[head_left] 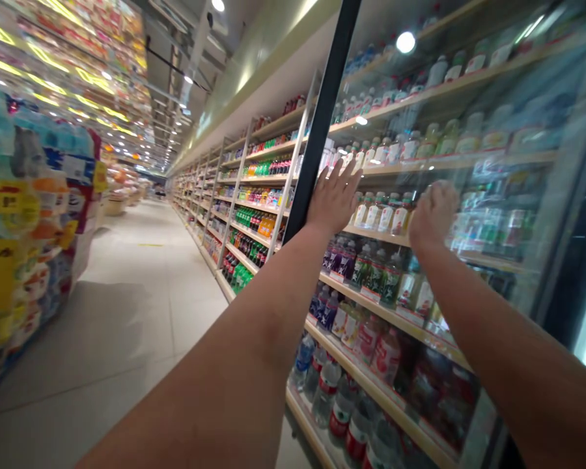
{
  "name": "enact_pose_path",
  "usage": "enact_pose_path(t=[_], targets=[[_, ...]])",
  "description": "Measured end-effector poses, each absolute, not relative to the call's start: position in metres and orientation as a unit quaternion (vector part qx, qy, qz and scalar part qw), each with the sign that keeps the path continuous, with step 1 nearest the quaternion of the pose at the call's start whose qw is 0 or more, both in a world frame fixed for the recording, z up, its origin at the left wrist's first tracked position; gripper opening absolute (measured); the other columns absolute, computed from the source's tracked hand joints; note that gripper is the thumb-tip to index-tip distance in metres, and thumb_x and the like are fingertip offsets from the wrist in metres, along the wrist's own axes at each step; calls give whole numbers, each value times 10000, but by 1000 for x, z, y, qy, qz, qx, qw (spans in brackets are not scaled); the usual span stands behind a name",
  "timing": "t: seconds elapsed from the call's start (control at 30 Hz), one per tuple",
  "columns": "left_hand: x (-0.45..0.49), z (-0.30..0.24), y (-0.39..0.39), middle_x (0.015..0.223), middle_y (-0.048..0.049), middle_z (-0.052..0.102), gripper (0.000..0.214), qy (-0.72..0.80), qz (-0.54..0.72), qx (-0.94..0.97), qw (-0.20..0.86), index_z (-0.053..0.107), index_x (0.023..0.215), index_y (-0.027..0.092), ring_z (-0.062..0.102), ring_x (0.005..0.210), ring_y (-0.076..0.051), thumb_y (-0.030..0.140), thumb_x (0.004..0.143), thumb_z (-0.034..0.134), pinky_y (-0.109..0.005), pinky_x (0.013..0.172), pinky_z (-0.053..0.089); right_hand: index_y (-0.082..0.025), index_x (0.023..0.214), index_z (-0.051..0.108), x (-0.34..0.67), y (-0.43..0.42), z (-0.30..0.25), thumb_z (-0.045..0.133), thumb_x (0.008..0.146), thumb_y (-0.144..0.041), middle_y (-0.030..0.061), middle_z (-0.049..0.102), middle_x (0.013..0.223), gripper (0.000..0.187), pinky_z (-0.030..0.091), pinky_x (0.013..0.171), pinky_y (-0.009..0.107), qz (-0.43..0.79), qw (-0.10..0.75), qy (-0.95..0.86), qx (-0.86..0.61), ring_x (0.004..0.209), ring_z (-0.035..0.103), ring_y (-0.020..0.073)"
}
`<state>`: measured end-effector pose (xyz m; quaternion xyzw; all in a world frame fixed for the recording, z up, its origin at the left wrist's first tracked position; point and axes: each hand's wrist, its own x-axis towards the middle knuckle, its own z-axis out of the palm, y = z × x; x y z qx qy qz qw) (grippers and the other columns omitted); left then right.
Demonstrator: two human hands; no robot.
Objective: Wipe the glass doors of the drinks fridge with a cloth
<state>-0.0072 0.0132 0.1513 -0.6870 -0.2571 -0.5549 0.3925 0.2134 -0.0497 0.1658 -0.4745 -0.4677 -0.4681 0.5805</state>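
A glass cooler door [461,153] with a dark frame [317,130] stands in front of me, and lights reflect in its glass. My left hand [334,195] is at the frame's edge with fingers spread and stretched out, its palm toward the glass. To its right, my right hand [434,212] is raised before the glass, slightly blurred. Its fingers are curled in, and whatever they hold, if anything, is hidden. Behind the glass, white-labelled bottles [385,213] stand in a row between my hands. Dark purple bottles [342,259] fill the shelf below.
Large bottles with red labels [339,413] stand on the lowest shelf. Open drink shelves [258,195] run away along the wall to the left. A pale tiled aisle floor [141,306] separates them from stacked packs with yellow price signs [2,273].
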Motion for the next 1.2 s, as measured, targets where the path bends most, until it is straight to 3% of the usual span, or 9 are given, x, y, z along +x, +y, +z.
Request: enact_pose_path(t=[0.07,0.17,0.3,0.4,0.67,0.87,0.97,1.07,1.2], targets=[[-7,152,15,1666,-81,298,527,-254,-559,-687,389,380,1555,153,195,1560,-292,282,1045,339,-498,1284,148,-116,1380,559,165,-36,164,279,958,-316,177,399,1571,544,201,1216,627,-425,587,-499,-474,1499,269,331],[-8,151,18,1656,-72,324,528,-228,-570,-692,380,355,1567,174,205,1558,-278,289,1052,327,-497,1277,170,-91,1495,437,113,-22,155,233,999,-403,166,316,1631,621,164,1246,598,-369,601,-541,-458,1550,171,310],[-11,146,23,1648,-128,327,585,-126,-529,-729,416,313,1575,91,214,1556,-254,291,1028,373,-437,1268,210,-136,1595,240,103,-21,143,154,1021,-366,130,289,1655,624,211,1270,517,-337,580,-619,-408,1554,210,214],[-13,144,25,1604,-137,409,595,-78,-472,-756,446,374,1552,103,310,1520,-298,331,1009,456,-479,1250,253,-190,1625,127,144,-37,134,194,1036,-383,101,223,1685,624,279,1259,451,-390,538,-645,-378,1557,217,175],[-3,142,8,1535,-133,504,572,-85,-488,-755,430,498,1461,120,370,1483,-307,218,905,589,-517,1240,284,-236,1612,260,286,-86,79,245,1053,-423,73,307,1662,590,198,1250,589,-504,401,-489,-589,1555,236,242],[6,107,-14,1557,-189,457,625,-88,-446,-771,447,502,1415,96,310,1515,-323,456,924,642,-516,1240,283,-203,1629,210,255,-78,60,204,1055,-400,88,272,1671,607,231,1228,619,-441,487,-413,-631,1564,199,283],[13,89,-14,1529,-210,482,501,-81,-436,-768,463,520,1375,61,368,1485,-333,338,965,599,-510,1222,332,-188,1631,198,241,-73,52,224,1052,-386,117,272,1667,613,254,1209,646,-421,513,-391,-638,1561,203,308],[16,93,-6,1489,-131,548,365,-27,-390,-781,487,552,1347,125,350,1499,-300,145,988,491,-521,1232,331,-156,1615,262,241,-71,41,267,1046,-381,132,316,1647,612,273,1214,618,-443,508,-399,-621,1549,241,317],[10,139,8,1613,-121,388,553,-66,-451,-755,471,430,1481,177,157,1569,-257,25,952,371,-538,1266,252,-129,1581,349,248,-70,30,311,1033,-353,147,389,1609,593,293,1216,596,-470,520,-401,-590,1534,284,310]])
